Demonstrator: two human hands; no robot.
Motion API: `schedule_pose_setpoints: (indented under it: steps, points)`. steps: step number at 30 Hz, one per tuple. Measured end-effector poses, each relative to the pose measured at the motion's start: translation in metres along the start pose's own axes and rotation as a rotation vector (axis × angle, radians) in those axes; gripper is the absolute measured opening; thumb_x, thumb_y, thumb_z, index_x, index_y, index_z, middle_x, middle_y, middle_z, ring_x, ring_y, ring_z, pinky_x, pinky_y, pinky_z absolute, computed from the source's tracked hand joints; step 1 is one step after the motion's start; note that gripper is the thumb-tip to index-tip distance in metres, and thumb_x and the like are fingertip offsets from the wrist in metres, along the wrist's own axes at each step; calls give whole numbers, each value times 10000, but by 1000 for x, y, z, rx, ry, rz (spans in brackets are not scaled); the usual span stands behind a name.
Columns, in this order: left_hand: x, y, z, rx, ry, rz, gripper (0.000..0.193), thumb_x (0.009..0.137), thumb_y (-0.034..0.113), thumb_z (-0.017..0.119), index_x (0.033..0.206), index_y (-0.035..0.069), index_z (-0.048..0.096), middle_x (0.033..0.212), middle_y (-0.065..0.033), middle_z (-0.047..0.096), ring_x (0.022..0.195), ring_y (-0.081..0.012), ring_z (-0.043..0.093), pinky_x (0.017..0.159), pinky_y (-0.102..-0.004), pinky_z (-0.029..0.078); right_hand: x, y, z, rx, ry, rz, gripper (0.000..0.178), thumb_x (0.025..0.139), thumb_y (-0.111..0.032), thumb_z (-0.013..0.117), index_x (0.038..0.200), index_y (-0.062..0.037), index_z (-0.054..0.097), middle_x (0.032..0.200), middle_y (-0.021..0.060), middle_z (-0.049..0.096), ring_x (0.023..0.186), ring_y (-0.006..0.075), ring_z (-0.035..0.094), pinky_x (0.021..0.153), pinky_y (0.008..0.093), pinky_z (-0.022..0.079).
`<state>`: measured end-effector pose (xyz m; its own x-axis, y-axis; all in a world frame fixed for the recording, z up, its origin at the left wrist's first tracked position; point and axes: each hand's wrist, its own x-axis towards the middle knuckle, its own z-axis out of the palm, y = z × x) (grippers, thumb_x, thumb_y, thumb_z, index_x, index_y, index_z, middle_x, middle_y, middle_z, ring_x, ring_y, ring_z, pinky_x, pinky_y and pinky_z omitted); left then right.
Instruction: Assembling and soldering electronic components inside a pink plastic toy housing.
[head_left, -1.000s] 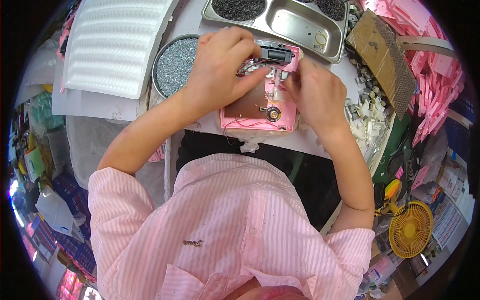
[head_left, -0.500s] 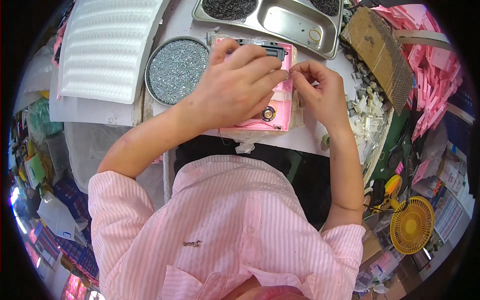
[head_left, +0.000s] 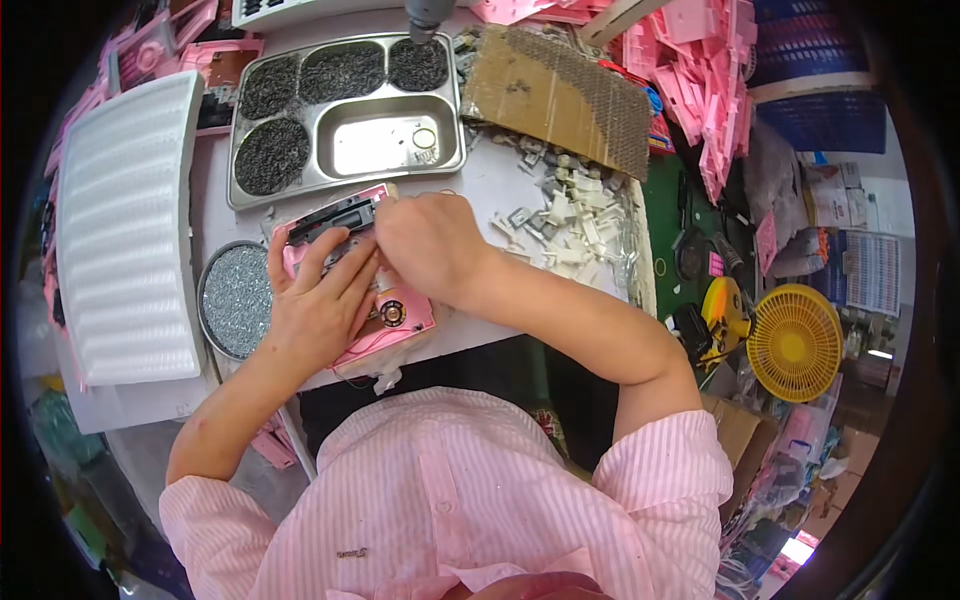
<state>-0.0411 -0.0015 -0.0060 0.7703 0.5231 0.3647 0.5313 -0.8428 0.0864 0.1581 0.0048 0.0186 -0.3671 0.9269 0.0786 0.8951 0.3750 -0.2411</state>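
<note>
A pink plastic housing lies tilted on the table in front of me. It carries a black rectangular part along its far edge and a small round speaker near its near right corner. My left hand rests across the housing with its fingers stretched and spread over the black part and the middle. At the far right edge of the housing, my right hand is curled closed. Its fingertips, and whatever they hold, are hidden behind the knuckles.
Left of the housing stands a round bowl of small metal screws, beside a white ribbed foam tray. Beyond it lies a metal compartment tray with dark screws. White plastic parts, cardboard and pink pieces lie to the right.
My view has swung to the right. The left hand has spread its fingers over the housing. The right hand has gone from a fingertip pinch at the right edge to a curled fist at the far corner.
</note>
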Motion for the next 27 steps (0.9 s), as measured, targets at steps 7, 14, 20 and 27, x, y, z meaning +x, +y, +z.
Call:
schedule_pose_setpoints:
  steps: [7, 14, 20, 27]
  points:
    - [-2, -5, -7, -8, -19, -20, 447, 803, 299, 701, 1178, 59, 661, 1303, -18, 569, 1230, -222, 491, 1158, -621, 130, -15, -17, -6, -78, -24, -62, 182, 719, -158, 702, 796, -5, 640, 792, 153, 669, 731, 311, 681, 612, 408, 579]
    - [0, -34, -20, -50, -225, 151, 746, 746, 605, 654, 1337, 154, 597, 1500, -7, 463, 1417, -253, 372, 1135, -708, 36, -6, 232, -116, -33, 584, 496, 238, 829, -286, 659, 944, -98, 748, 877, 162, 722, 801, 330, 712, 729, 425, 557]
    - [0, -56, -17, -23, -341, 264, 777, 756, 716, 583, 1402, 286, 552, 1558, 31, 404, 1495, -297, 246, 1129, -731, -4, 48, 463, -151, -716, 802, 745, 580, 776, -391, 727, 1224, -34, 636, 1174, 202, 672, 1054, 381, 654, 912, 466, 508]
    - [0, -59, -19, -206, -548, 198, 831, 756, 708, 596, 1470, 306, 454, 1602, 47, 331, 1518, -291, 189, 1110, -743, 96, 64, 532, -165, -1570, -374, 363, 349, 972, -351, 501, 1103, -83, 683, 971, 116, 695, 861, 297, 684, 836, 436, 532]
